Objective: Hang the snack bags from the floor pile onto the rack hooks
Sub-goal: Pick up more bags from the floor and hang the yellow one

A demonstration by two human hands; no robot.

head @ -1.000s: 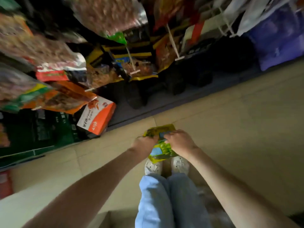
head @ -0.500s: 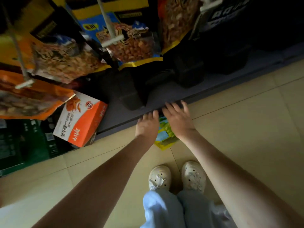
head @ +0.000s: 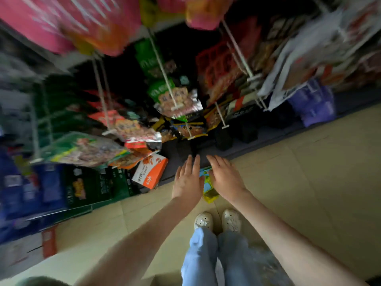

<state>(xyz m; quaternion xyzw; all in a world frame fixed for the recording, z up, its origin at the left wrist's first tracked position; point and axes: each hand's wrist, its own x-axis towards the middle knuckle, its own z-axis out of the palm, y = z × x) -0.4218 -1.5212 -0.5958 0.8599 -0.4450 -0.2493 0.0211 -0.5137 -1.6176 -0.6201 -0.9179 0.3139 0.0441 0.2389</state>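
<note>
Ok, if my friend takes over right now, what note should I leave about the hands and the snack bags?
Left hand: open, fingers straight, over the left edge of the yellow-green snack bag.
Right hand: open, fingers straight, over the bag's right edge.
Bag: seems to lie on the floor ahead of the shoes; neither hand grips it.
Done: many bags hang on the rack hooks.
Left: grip this bag, lift it and hang it. The picture is too blurred to pick a free hook.
</note>
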